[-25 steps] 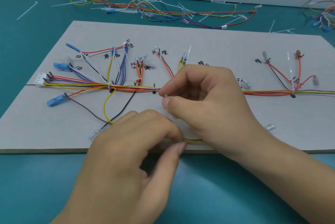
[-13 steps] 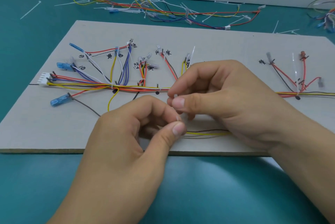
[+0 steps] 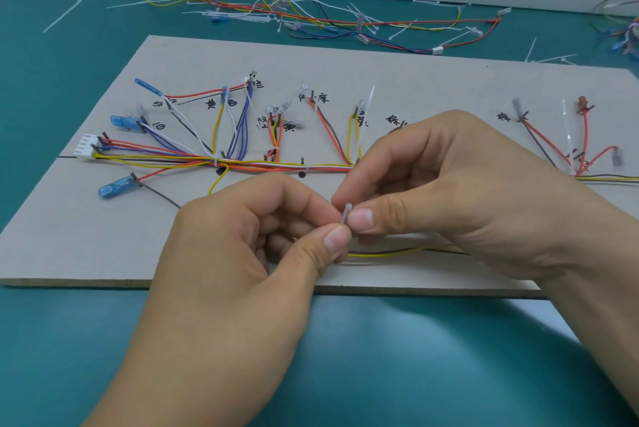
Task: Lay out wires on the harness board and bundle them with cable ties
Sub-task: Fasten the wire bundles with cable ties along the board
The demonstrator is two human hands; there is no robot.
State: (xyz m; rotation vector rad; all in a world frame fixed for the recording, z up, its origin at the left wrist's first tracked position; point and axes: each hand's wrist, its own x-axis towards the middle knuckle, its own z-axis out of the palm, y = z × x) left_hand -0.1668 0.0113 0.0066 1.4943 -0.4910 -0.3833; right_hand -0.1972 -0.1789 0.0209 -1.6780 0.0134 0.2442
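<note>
- One table (image 3: 415, 357) is carrying one board (image 3: 415, 81), which is lying flat.
- Two hands are working over the near middle of the board. The left hand (image 3: 224, 271) has been moving up from the board's near edge, and the right hand (image 3: 466, 191) has been coming nearer. Their thumbs are now meeting tip to tip.
- Both hands are gripping. Left thumb and forefinger are pinching the tie low down, and right thumb and forefinger are pinching it just beside. The other fingers are curling loosely.
- Two loose harnesses (image 3: 311, 17) are lying on the far table, one of them partly out of view at far right. Loose ties are scattered there too, too thin to count.
- One trunk (image 3: 276, 165) of wires is running left to right across the board, just beyond the hands and untouched.
- One yellow-and-brown pair (image 3: 390, 252) is trailing right from the pinch and passing under the right hand.
- Three large blue terminals (image 3: 114, 186) and one white connector (image 3: 84, 146) are sitting at the board's left. One red terminal (image 3: 582, 102) is sitting far right.
- One tie (image 3: 346, 212) is showing as a pale stub standing between the thumbs. It is probably being threaded around the pair, so pulling tight is likely coming next.
</note>
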